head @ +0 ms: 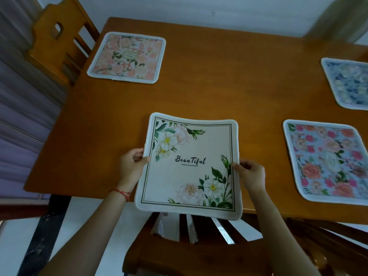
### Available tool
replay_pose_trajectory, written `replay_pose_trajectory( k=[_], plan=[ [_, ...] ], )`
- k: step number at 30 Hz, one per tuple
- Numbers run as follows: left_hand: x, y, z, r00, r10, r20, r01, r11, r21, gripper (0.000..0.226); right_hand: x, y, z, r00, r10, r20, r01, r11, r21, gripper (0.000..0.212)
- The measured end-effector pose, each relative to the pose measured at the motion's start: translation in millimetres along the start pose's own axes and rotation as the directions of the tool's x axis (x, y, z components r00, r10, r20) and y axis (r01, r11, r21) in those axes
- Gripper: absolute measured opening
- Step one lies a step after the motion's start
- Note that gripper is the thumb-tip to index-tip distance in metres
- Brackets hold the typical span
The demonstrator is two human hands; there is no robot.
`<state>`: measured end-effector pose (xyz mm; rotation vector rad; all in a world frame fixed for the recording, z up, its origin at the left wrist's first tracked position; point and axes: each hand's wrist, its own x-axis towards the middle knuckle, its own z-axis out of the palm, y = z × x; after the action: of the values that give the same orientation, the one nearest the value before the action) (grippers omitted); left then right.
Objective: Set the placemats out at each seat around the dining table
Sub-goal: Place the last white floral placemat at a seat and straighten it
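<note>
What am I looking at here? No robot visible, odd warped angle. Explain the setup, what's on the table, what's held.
There is no robot: a person wears a wide-angle camera on the head, looking forward and down, which bends the edges. This is that single view.

The two arms coming in from below are the person's own. The left hand and the right hand each pinch a side edge of a cream placemat printed "Beautiful", which overhangs the near edge of the wooden table above a chair.

Three other floral placemats already lie flat: a peach one far left by another chair, a blue one far right, and a pink-and-blue one near right.
</note>
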<state>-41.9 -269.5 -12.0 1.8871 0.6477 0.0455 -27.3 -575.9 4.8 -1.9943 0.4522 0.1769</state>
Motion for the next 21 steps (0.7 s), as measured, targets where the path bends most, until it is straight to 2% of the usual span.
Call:
replay_pose_trajectory(
  k=[4, 9, 21],
  plan=[
    [-10.0, 6.6, 27.0, 1.000, 0.002, -0.018, -0.002, 1.000, 0.029, 0.024, 18.0, 12.2, -21.7, 1.000, 0.023, 0.009, -0.023, 1.000, 0.004, 0.004],
    [-14.0, 7.2, 55.5, 0.999, -0.007, -0.036, 0.009, 0.997, 0.071, 0.026, 34.0, 26.1, -38.4, 0.999, 0.033, 0.018, -0.033, 0.999, 0.000, 0.019],
    [3.5, 5.5, 83.5, 0.998, -0.028, -0.059, 0.034, 0.995, 0.096, 0.028, 58.0, 38.4, -44.1, 0.997, 0.069, -0.023, -0.069, 0.998, -0.006, 0.019]
  ],
)
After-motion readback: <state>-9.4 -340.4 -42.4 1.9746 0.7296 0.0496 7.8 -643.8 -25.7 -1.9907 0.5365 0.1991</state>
